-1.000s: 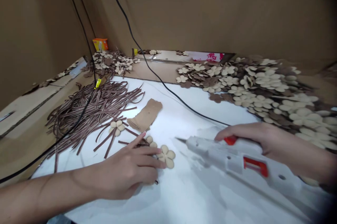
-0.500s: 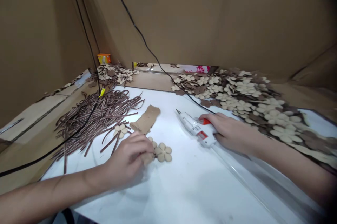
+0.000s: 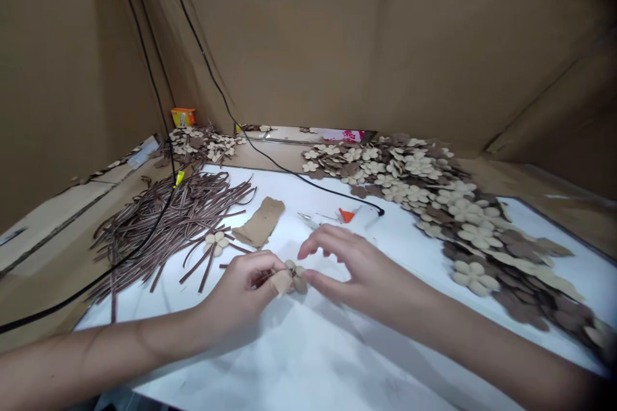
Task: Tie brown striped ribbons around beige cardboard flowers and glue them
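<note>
The left hand (image 3: 236, 292) pinches a beige petal flower (image 3: 295, 273) on the white table (image 3: 385, 359), with the open right hand (image 3: 359, 269) beside it.

The flower lies at the left fingertips, near the table's middle, with a small tan patch (image 3: 282, 282) and a dark strip end (image 3: 263, 279) held in the pinch. The right hand's fingers are spread, its thumb just at the flower's right edge; contact is hard to tell. Farther away lies a torn cardboard scrap (image 3: 259, 223), and an orange glue gun trigger (image 3: 346, 215) shows beyond the right fingers. To the left sit a brown strip heap (image 3: 164, 231) and a second flower (image 3: 215, 242), while heaped flower cutouts (image 3: 409, 186) spread along the far right.
</note>
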